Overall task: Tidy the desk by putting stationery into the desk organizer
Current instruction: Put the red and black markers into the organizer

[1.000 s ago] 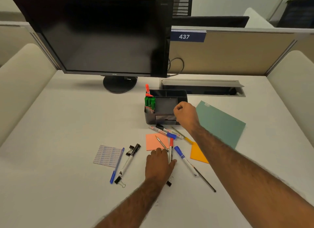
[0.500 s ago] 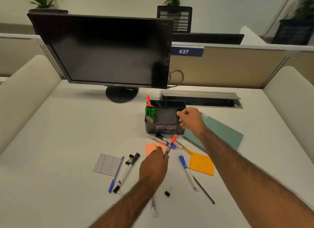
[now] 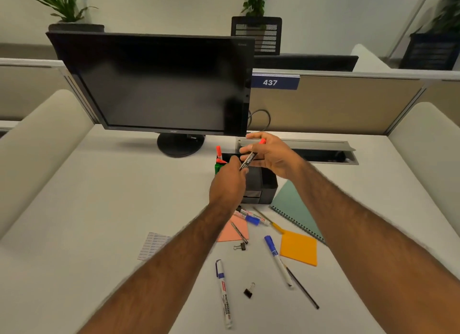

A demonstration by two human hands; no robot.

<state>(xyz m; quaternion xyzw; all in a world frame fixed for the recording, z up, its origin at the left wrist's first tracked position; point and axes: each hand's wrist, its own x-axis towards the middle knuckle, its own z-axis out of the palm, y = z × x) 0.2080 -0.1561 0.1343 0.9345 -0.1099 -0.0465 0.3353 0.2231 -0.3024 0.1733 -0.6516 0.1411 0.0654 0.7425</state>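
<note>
A red-capped black marker (image 3: pixel 251 158) is held tilted above the black desk organizer (image 3: pixel 269 184). My left hand (image 3: pixel 229 182) pinches its lower end, and my right hand (image 3: pixel 273 157) grips its upper part near the red cap. Green markers (image 3: pixel 219 167) and a red marker (image 3: pixel 219 151) stand in the organizer's left compartment. Loose on the desk lie a blue-capped marker (image 3: pixel 277 259), a white whiteboard marker (image 3: pixel 224 294), a thin black pencil (image 3: pixel 302 287), a pen (image 3: pixel 239 233) and more markers (image 3: pixel 252 216) in front of the organizer.
Orange sticky notes (image 3: pixel 298 248), a pink pad (image 3: pixel 235 230), a teal spiral notebook (image 3: pixel 291 206), a label sheet (image 3: pixel 153 244) and two binder clips (image 3: pixel 240 246) (image 3: pixel 249 292) lie on the desk. A monitor (image 3: pixel 159 85) stands behind, with a cable tray (image 3: pixel 323 152) to its right.
My left hand lifted the red-capped marker off the desk and carried it up over the organizer. My right hand left the organizer's edge and took hold of the marker's upper part.
</note>
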